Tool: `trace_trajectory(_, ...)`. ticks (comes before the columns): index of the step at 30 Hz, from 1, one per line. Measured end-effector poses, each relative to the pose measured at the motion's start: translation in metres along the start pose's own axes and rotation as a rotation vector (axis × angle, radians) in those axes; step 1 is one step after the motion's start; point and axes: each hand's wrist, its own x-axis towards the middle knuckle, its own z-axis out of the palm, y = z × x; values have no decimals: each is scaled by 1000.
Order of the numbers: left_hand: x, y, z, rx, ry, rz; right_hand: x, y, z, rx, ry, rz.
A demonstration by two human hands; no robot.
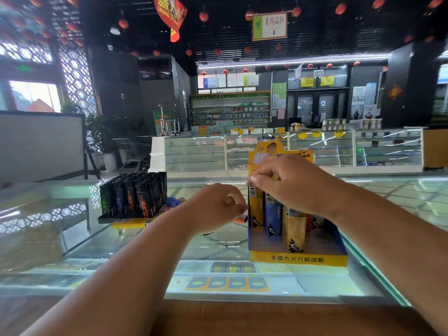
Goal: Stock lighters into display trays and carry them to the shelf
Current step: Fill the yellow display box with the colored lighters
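A yellow and blue display tray [298, 259] stands on the glass counter [126, 238] at centre right, with several yellow and blue lighters [274, 221] upright in it. My right hand [288, 183] is over the tray's back rows, fingers curled round the top of a yellow lighter [256, 207]. My left hand [215, 207] hovers just left of the tray with curled fingers; nothing shows in it. A black tray [133, 217] full of black lighters [135, 195] sits to the left.
A yellow flat pack [128, 224] lies under the black tray's front, and small blue and orange items [174, 202] lie between the trays. A wooden edge [242, 316] runs along the near side. Glass display cases [291, 151] and stocked shelves [230, 110] stand across the aisle.
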Motion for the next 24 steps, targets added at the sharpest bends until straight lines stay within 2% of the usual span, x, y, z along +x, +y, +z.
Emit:
trace_trajectory(3,-2,-3,-5,110,26,5,-8,-8,0,-21,-6,-39)
trace_trajectory(10,-21,-39,-36,449,46,11,-15,-29,12,-288,0,-143)
trace_trajectory(15,-59,-63,-51,466,63,-28,-17,-42,29,-398,111,-289)
trace_trajectory(17,-73,-74,-53,461,90,-32,-18,-47,37,-367,143,-341)
trace_trajectory(20,-90,-90,-57,449,108,-114,-19,-51,52,-274,84,-358)
trace_trajectory(24,-102,-108,-60,486,22,-238,-18,-53,75,-236,-23,-330)
